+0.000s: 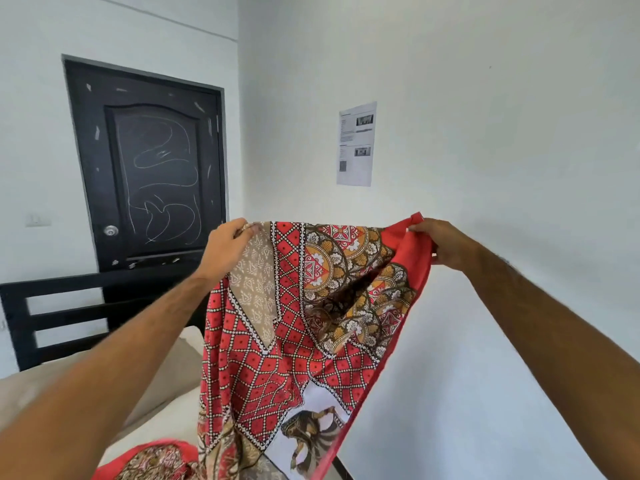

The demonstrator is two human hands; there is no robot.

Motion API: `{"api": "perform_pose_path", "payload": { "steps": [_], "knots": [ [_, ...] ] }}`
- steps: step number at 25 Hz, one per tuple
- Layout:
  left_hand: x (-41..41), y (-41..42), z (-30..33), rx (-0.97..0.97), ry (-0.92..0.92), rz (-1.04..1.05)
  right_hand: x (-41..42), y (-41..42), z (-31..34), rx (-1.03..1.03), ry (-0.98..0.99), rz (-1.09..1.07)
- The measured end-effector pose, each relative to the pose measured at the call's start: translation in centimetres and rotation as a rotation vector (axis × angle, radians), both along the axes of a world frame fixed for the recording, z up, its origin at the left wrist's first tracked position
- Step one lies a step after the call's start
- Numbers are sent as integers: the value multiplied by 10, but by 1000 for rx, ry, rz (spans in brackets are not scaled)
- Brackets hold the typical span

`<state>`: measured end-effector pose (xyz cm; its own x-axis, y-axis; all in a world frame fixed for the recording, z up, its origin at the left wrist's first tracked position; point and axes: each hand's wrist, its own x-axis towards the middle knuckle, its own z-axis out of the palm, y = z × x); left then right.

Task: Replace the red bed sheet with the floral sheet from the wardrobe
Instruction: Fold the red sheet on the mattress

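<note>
Above the bed, head view: both arms were raised and a patterned cloth was stretched between them at about the height of the door knob (110, 230).
Red bed sheet (304, 306): it hung from the two hands in a long drape, red lattice and round medallions facing the camera, and its lower part trailed down to a heap at the bottom left.
Left hand (227, 245): its grip was pinching the top edge, fingers curled over a turned-back beige corner of the cloth.
Right hand (441, 242): its grip was pinching the plain red border at the opposite top corner, thumb over the hem.
Bed (166, 368): bare beige mattress showed under the left forearm, with the dark headboard (65, 313) behind it, so the sheet appeared to be largely off.
Floral sheet: it was not in view, and neither was the wardrobe.
Step in hand: judged to be gathering or folding the removed sheet.
Doing it well: the two corners should be held level and taut, the trailing part lifted off the mattress, then corner brought to corner so the edges matched.
Risk: the slack middle could twist and spoil the fold.
Background: a dark door (149, 161) and a paper notice (356, 143) on the white wall.
</note>
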<state>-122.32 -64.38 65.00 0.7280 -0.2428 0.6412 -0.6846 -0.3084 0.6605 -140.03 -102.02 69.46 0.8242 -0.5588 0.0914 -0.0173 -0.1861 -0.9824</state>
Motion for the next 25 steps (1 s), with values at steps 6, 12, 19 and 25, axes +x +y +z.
{"api": "perform_pose_path", "payload": {
  "steps": [6,12,19,25],
  "knots": [
    [-2,4,1,92,-34,26,8,3,-16,-77,137,2],
    [-5,1,-8,191,15,40,26,12,-22,-171,-193,-286],
    [-10,-12,-20,258,166,108,19,29,-32,-314,-99,-524],
    [-52,-65,-11,269,23,-83,38,132,-42,-499,-278,222]
  ]
}}
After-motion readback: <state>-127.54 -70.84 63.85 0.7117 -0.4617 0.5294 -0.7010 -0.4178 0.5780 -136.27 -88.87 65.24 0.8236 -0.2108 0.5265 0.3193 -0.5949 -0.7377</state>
